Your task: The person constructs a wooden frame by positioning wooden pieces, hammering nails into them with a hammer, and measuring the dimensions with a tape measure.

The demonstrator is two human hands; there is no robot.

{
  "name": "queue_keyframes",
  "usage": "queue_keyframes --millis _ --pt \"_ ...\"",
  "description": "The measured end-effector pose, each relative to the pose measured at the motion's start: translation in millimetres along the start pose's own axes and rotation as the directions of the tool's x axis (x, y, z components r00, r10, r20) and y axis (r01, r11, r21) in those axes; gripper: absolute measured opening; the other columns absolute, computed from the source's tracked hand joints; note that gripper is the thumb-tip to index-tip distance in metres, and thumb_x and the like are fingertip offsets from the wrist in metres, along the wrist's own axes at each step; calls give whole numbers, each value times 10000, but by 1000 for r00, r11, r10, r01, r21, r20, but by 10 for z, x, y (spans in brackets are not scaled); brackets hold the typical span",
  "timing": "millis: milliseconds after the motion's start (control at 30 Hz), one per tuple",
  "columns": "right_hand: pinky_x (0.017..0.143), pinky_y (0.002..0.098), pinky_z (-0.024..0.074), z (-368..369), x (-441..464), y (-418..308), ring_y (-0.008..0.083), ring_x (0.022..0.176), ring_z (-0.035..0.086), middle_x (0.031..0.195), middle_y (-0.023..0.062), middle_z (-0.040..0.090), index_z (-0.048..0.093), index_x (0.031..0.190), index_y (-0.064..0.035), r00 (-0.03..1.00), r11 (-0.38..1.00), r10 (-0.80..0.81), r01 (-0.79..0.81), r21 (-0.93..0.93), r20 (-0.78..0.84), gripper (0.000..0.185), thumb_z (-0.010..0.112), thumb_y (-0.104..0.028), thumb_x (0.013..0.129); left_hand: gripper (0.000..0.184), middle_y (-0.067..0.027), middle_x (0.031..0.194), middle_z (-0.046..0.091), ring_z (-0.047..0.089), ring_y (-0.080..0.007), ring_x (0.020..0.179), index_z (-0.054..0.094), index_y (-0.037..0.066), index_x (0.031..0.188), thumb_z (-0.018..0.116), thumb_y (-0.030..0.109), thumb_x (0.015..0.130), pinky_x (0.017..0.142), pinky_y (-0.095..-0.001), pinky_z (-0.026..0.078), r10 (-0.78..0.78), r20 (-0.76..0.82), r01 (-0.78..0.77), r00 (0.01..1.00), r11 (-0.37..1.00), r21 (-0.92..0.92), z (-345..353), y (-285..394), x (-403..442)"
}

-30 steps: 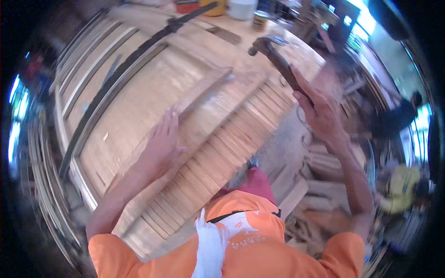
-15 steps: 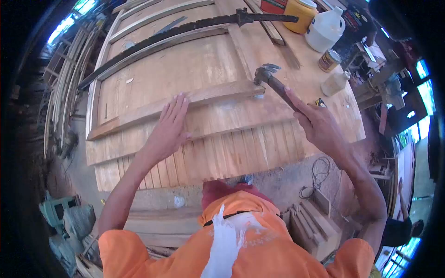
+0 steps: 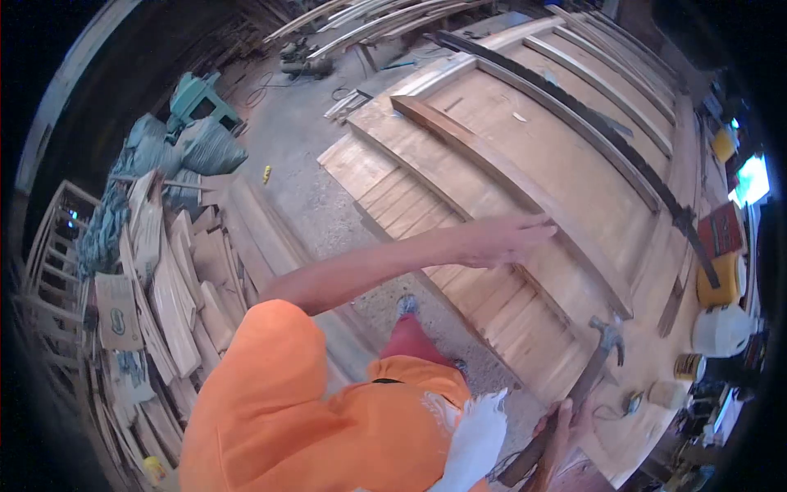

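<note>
My left hand point(image 3: 510, 241) is stretched flat with its fingers out, at the near edge of a long wooden rail point(image 3: 508, 176). Whether the fingertips press on the rail I cannot tell. In my right hand point(image 3: 559, 436) is a claw hammer point(image 3: 586, 379), gripped by its handle. The metal head points up and away from me, just short of the rail's right end. The rail lies along a wooden frame panel point(image 3: 566, 156) on the worktable.
A long black bar clamp point(image 3: 590, 119) crosses the panel. At the right stand a white jug point(image 3: 721, 331), a yellow container point(image 3: 721, 280), a can point(image 3: 689, 366) and a tape measure point(image 3: 632, 402). Scrap boards point(image 3: 160, 279) and stuffed sacks point(image 3: 209, 146) lie on the left.
My view has swung to the left, bringing the floor and scrap pile in. My right hand and the hammer have drawn back from the rail's end toward my body. My left hand stays near the rail.
</note>
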State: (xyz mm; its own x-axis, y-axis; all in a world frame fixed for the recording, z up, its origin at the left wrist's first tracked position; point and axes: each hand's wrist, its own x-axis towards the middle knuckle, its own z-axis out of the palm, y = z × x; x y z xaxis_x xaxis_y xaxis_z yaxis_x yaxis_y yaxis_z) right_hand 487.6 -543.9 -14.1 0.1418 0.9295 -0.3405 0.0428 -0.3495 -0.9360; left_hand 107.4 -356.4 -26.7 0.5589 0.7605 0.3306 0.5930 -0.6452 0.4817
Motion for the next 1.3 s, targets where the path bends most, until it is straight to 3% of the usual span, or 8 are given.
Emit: queue_keyframes --millis 67,133,333,467,667,767,1100,1300 --pt "421 281 430 150 -57 -10 133 489 528 739 28 540 397 1590 -53 997 1000 26 -26 -6 75 630 659 -271 1060 618 -243 1620 471 502 -373 1458 484 17 1560 695 162 998 1178 -456 448 -55 -51 51 997 995 -89 -203 -98 -295" --pt "436 276 436 367 -122 -79 140 499 537 747 28 539 412 1561 -36 998 1000 -19 20 -12 62 636 677 -275 1035 484 -198 1368 700 685 -342 1244 616 56 1473 694 69 996 1033 -421 559 -175 -107 153 979 970 -190 -499 -208 -554" --pt "459 285 463 1617 -155 -565 138 524 556 747 38 542 396 1572 -17 995 997 -44 49 -58 89 638 663 -232 1034 184 -139 928 781 755 -250 776 754 12 1169 713 75 1002 699 -384 589 -186 -318 115 930 966 -230 -1141 -855 -1296" --pt "466 289 471 3141 18 -700 135 526 559 755 47 564 463 1513 -10 995 995 -71 76 -70 74 535 634 -214 1049 131 -150 868 736 727 -324 776 738 34 1073 728 132 986 705 -440 562 -324 -160 244 932 892 -382 -1759 -1479 -2125" --pt "477 274 472 4579 -19 -1078 116 539 571 773 40 598 571 1323 2 993 983 -3 26 -184 120 364 621 -244 1059 156 -70 770 689 686 -141 709 727 -17 1063 573 -1 1041 661 -311 540 -583 -254 364 772 732 -576 -2311 -2274 -2773" --pt "485 273 480 4986 -82 -1241 117 547 580 807 42 608 573 1326 -1 995 979 18 4 -205 102 386 622 -270 1054 228 -57 815 690 661 -117 757 708 -33 1039 491 -89 994 702 -290 531 -575 -394 194 717 707 -680 -2562 -2647 -2765" --pt "458 269 502 5823 134 -1443 111 564 582 858 36 561 517 1417 11 988 989 21 -43 140 150 480 602 -304 1066 233 -77 770 675 610 -125 674 670 -47 927 468 -154 881 637 -303 505 -382 -227 173 896 770 -614 -3658 -3030 -2469" --pt "431 268 480 6535 56 -1285 98 511 522 795 22 519 444 1532 -58 985 824 -42 129 552 -166 541 495 -412 1127 253 -23 808 633 577 -84 748 681 -30 951 474 -167 904 699 -249 473 -51 -96 -13 994 820 -572 -4486 -4243 -1866"
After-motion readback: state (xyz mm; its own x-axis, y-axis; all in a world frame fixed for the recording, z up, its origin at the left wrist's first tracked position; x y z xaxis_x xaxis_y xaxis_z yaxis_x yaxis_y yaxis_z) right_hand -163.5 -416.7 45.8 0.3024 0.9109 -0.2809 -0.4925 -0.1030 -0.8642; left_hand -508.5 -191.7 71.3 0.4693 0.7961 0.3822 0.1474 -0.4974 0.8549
